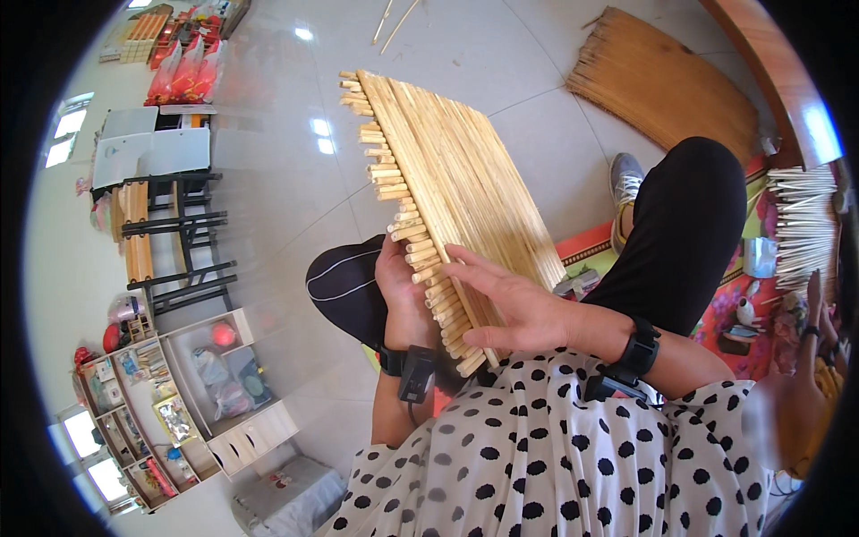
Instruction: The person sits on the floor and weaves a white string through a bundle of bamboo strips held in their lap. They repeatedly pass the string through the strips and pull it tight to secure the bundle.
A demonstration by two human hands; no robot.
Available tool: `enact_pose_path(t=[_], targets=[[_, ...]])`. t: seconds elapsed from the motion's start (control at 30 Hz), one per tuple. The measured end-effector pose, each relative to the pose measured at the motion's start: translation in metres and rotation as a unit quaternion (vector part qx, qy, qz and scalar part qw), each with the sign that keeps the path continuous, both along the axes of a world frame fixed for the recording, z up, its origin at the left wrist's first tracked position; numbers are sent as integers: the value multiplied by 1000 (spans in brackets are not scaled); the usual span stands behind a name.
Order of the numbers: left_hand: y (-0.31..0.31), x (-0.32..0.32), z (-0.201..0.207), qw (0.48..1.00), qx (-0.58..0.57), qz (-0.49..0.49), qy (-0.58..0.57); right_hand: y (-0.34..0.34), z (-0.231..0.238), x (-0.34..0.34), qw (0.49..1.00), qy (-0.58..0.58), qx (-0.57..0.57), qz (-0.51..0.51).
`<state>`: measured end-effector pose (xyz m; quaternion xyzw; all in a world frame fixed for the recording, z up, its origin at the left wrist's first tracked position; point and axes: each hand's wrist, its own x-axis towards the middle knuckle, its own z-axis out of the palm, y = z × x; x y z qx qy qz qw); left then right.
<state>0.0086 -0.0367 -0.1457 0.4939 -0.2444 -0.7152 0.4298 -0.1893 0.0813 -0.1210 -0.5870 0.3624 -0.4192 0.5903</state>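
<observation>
A panel of pale yellow stalks (470, 170) lies slanted over my lap, its stalks packed side by side. Along its left edge, cut stalk ends (386, 172) of a crosswise layer stick out unevenly. My left hand (403, 285) grips this edge from the left, the thumb by the stalk ends and part of the fingers hidden behind the panel. Across the near part of the edge lies my right hand (523, 309), fingers stretched over the top stalks and thumb apart near the lower stalk ends.
A brown woven panel (667, 80) lies on the tiled floor at the upper right. Beside a red patterned mat (725, 309) is a pile of pale sticks (803, 228), with another person's hand (814, 295) nearby. Shelves (148, 403) and folding stools (183, 228) stand on the left.
</observation>
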Motion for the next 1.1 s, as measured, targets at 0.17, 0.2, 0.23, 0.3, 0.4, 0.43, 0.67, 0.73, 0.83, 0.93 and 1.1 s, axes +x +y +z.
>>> enact_pose_path(t=[0.17, 0.2, 0.23, 0.3, 0.4, 0.43, 0.67, 0.73, 0.83, 0.93, 1.1], targets=[[-11, -18, -12, 991, 75, 63, 87, -6, 12, -23, 997, -37, 63, 22], [-10, -25, -11, 991, 66, 79, 85, -9, 20, -31, 994, -48, 91, 30], [-9, -31, -9, 990, 61, 77, 100, -10, 26, -36, 990, -59, 119, 37], [-5, -47, -9, 987, 51, 72, 135, -8, 21, -45, 987, -94, 128, 8], [9, -83, -11, 978, -8, 115, 174, -7, 26, -56, 975, -129, 170, -64], [15, -98, -5, 974, -50, 115, 186, -6, 32, -61, 972, -102, 189, -99], [44, -151, 2, 965, -119, 37, 230, -6, 59, -81, 927, 39, 253, -275], [50, -155, 2, 965, -109, 17, 237, -13, 66, -91, 920, 109, 275, -257], [53, -158, -4, 972, -124, -49, 193, -25, 60, -96, 893, 199, 250, -318], [53, -156, -7, 973, -149, -103, 140, -41, 44, -107, 863, 290, 221, -351], [43, -136, -3, 975, -144, -162, 51, -46, 24, -116, 864, 320, 177, -345]])
